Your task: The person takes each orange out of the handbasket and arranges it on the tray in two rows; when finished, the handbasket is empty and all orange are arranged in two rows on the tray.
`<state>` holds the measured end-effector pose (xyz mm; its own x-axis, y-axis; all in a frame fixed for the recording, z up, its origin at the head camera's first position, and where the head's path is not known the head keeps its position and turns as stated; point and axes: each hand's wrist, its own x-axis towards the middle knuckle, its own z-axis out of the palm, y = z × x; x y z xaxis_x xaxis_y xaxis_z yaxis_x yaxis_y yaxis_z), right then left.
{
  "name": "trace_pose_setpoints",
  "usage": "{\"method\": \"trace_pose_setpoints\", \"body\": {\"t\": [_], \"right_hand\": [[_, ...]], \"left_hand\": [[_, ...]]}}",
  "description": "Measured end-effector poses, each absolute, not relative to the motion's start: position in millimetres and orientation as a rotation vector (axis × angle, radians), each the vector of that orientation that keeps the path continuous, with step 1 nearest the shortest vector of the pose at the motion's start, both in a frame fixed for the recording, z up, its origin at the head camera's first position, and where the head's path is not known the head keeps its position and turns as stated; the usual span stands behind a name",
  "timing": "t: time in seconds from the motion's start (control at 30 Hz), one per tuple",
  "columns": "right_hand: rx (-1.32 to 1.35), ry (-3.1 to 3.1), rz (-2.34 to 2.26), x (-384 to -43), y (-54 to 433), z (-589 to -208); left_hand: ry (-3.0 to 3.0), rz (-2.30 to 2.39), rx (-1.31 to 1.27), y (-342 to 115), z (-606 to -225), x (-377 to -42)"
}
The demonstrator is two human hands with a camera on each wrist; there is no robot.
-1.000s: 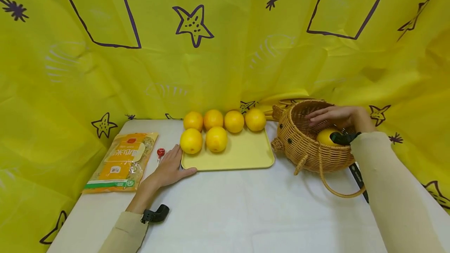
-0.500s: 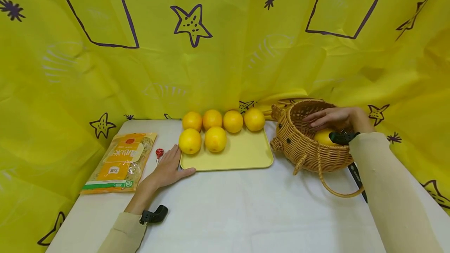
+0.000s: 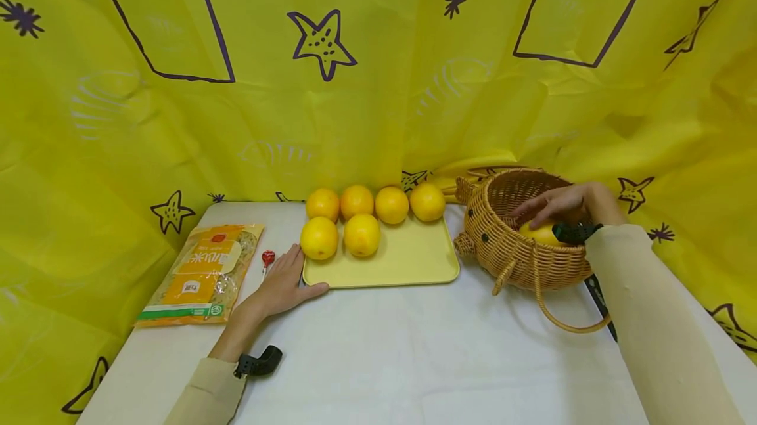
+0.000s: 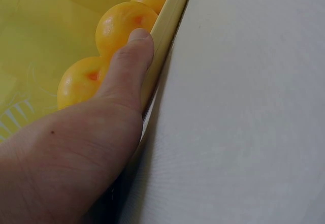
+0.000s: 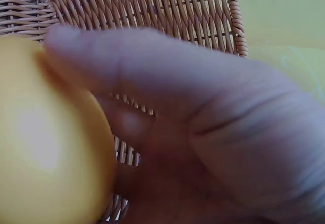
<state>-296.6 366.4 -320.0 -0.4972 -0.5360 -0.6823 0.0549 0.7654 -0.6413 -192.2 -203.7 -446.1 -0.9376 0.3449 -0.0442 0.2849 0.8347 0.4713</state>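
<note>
In the head view, a shallow yellow tray (image 3: pixel 408 270) holds several oranges (image 3: pixel 362 235) toward its back and left. My left hand (image 3: pixel 282 284) rests flat at the tray's left front corner, fingers along the side, thumb along the front edge. In the left wrist view, the thumb (image 4: pixel 129 66) lies against the tray's rim. My right hand (image 3: pixel 562 203) reaches into a wicker basket (image 3: pixel 520 264) shaped like a pig. It holds an orange (image 5: pixel 45 142) there, the thumb bent onto it and the fingers on its far side, partly hidden.
A packet of dried food (image 3: pixel 201 274) lies left of the tray, beside a red lollipop (image 3: pixel 268 257). The basket's handle (image 3: pixel 547 316) hangs down in front, near a dark strip (image 3: pixel 597 297) under the right sleeve. A yellow patterned curtain (image 3: pixel 378 83) rises behind the white table.
My right hand has dipped lower in the basket and its thumb has come onto the orange, which has shifted slightly left. My left hand stays at the tray.
</note>
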Motion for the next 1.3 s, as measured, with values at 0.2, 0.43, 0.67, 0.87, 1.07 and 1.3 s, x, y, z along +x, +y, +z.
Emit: {"method": "trace_pose_setpoints", "body": {"t": [0.2, 0.43, 0.67, 0.87, 1.07, 1.3], "right_hand": [[-0.394, 1.970, -0.722, -297.6, 367.0, -321.4], [-0.338, 1.928, -0.799, -299.1, 369.0, -320.3], [-0.289, 1.920, -0.849, -300.1, 368.1, -320.0], [-0.321, 1.959, -0.819, -300.4, 367.6, -319.9], [-0.302, 1.927, -0.873, -300.1, 367.7, -321.0], [-0.294, 1.886, -0.864, -299.7, 365.2, -321.8]], "left_hand": [[2.889, 0.708, 0.496, -203.2, -446.1, -192.7], [2.891, 0.703, 0.492, -203.1, -446.7, -193.3], [2.895, 0.702, 0.502, -202.7, -447.4, -192.2], [2.901, 0.693, 0.506, -202.3, -446.1, -191.3], [2.891, 0.697, 0.495, -202.9, -444.8, -192.4], [2.889, 0.704, 0.493, -203.5, -446.6, -191.6]]}}
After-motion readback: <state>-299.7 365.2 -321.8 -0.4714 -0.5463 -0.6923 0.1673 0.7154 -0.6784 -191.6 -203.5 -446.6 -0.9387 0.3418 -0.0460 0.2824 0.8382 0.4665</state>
